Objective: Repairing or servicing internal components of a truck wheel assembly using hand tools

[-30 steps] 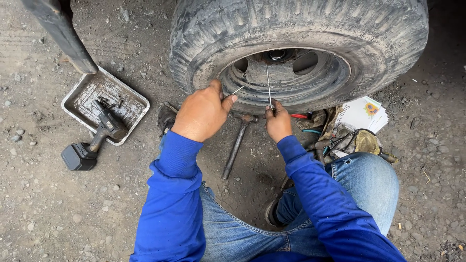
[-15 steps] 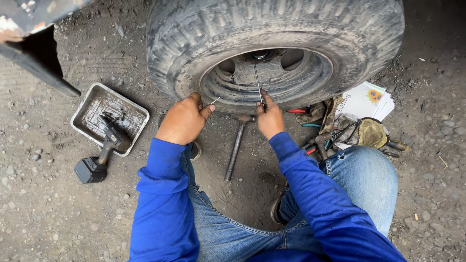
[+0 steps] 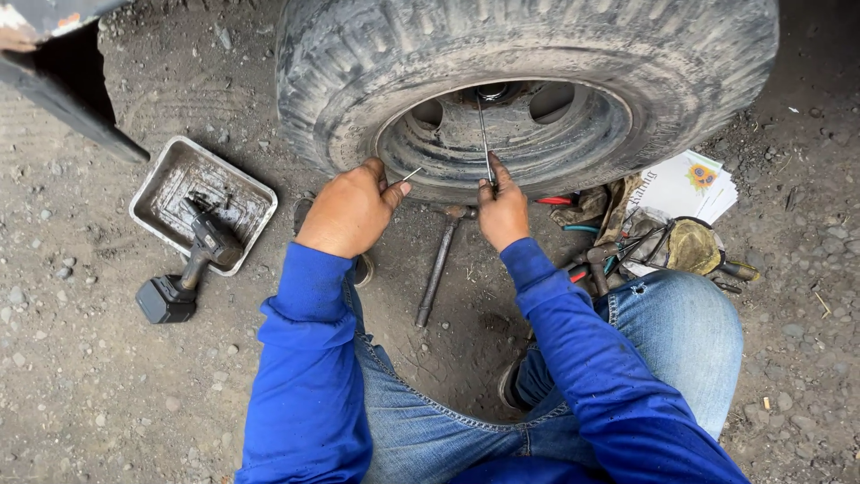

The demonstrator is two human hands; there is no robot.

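The person crouches on the dirt close up against a big worn tyre [image 3: 376, 72], both arms in blue sleeves reaching to the lower edge of the steel rim [image 3: 537, 152]. The left hand [image 3: 351, 211] is curled nearly closed, knuckles up, with thumb and forefinger pinching a short thin wire [image 3: 411, 174] that pokes out to the right, toward the rim. The right hand [image 3: 503, 210] is also drawn in tight, its fingertips nipped around the bottom of a long thin rod [image 3: 483, 134] that stands almost upright and runs up into the wheel's hollow centre. The two hands sit near each other, not touching. Between them on the ground lies a hammer [image 3: 440, 262]. Off to the left is a metal tray [image 3: 170, 184] with a cordless impact driver [image 3: 184, 269] leaning over its edge; to the right, a heap of gloves and pliers [image 3: 667, 244] on some paper.
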